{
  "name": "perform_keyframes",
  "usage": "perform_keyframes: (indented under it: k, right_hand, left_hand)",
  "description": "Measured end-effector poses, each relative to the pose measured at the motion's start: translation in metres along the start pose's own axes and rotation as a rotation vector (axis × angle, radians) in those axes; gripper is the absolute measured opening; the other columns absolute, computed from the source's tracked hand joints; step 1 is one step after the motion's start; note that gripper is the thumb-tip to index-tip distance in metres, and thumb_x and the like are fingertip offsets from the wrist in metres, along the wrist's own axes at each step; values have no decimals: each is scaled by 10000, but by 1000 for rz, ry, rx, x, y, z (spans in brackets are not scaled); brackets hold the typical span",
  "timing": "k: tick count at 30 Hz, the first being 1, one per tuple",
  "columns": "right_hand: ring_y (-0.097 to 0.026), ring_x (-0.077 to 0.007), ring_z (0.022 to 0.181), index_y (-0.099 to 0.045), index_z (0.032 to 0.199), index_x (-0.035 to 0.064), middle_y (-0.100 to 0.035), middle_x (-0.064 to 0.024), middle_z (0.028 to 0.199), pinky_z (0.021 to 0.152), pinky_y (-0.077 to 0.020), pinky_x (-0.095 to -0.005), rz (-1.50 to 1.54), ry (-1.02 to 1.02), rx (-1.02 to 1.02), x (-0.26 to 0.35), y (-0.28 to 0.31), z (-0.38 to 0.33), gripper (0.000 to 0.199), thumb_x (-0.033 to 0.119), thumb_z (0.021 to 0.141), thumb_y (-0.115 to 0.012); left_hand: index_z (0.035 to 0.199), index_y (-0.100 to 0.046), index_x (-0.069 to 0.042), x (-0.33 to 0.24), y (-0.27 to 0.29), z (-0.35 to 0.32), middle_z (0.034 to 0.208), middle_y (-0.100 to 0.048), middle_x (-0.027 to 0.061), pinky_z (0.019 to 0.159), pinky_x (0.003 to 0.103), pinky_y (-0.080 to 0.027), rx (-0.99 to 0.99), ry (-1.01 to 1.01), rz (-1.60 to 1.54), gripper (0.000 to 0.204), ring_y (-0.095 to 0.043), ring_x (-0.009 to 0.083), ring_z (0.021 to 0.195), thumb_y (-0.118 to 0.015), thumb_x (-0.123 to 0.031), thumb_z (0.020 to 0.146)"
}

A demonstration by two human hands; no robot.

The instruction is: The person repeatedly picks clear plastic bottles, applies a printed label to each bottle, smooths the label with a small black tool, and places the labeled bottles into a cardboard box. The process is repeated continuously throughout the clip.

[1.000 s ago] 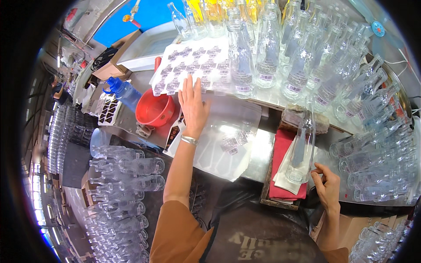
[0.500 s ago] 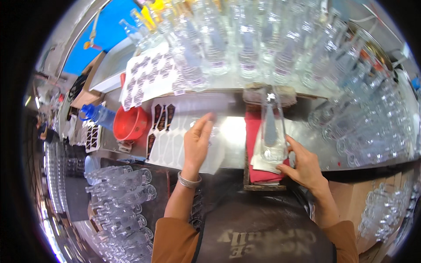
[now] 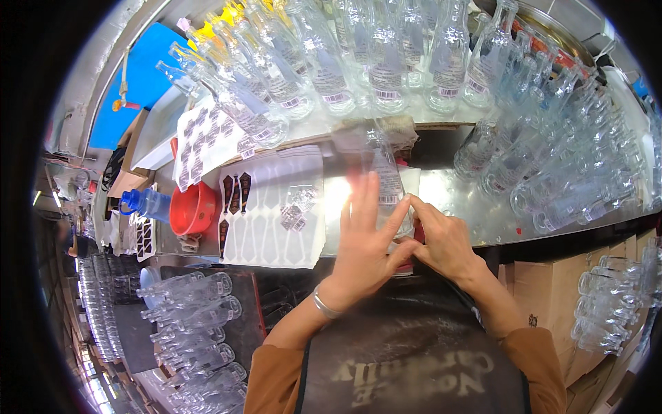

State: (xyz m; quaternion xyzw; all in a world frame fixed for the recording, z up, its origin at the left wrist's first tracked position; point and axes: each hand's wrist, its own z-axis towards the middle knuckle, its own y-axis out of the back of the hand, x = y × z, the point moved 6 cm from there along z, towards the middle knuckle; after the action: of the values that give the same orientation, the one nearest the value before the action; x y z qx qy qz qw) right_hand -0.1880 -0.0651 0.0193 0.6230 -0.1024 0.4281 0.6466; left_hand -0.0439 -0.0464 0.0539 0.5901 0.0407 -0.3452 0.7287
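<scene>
Head view: left hand (image 3: 365,238) and right hand (image 3: 441,241) clamp a clear bottle (image 3: 386,179) (labelling seemingly underway); smoothing likely follows.

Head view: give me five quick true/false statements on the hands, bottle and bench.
1. Both hands are on the clear glass bottle at the bench. True: left hand flat against it, right hand beside.
2. The red bowl sits right of the hands. False: it is to their left.
3. The sticker sheet lies between bowl and hands. True.
4. The left wrist is bare. False: it wears a bracelet.
5. The labelled bottles behind lie flat. False: they stand upright.
</scene>
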Motion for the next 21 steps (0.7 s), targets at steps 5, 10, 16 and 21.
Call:
perform_keyframes:
  k: [5, 10, 16, 21]
  right_hand:
    - [-546, -158, 570, -546, 1346, 6, -690, -92, 990, 559, -470, -304, 196, 63, 31, -10, 12, 6, 625, 176, 800, -798]
    - [-461, -19, 581, -561, 1331, -35, -684, -54, 1175, 543, -419, -230, 613, -256, 76, -33, 10, 27, 454, 182, 947, -667]
    - [-614, -108, 807, -547, 1346, -46, -674, -154, 1157, 713, -506, -261, 608, -267, 61, -30, 0, 56, 522, 298, 969, -653]
    - [-633, -172, 902, -572, 1309, -59, -681, -169, 1099, 814, -520, -318, 555, -266, 50, -31, -7, 65, 583, 386, 946, -671]
  left_hand:
    - [1422, -565, -88, 48, 18, 21, 1618, -296, 189, 1207, 424, -222, -184, 125, -402, 454, -274, 323, 1504, -539, -68, 969]
    - [1450, -496, -14, 78, 1, 18, 1533, -434, 203, 1147, 387, -342, -244, 264, -639, 537, -414, 299, 1424, -619, -105, 935]
    - [1540, -293, 45, 66, -27, 9, 1562, -372, 195, 1201, 392, -247, -207, 444, -822, 746, -344, 266, 1462, -675, -191, 944]
    - [1550, -247, 54, 59, -27, 9, 1584, -329, 196, 1200, 389, -246, -210, 440, -880, 799, -303, 275, 1480, -685, -163, 918]
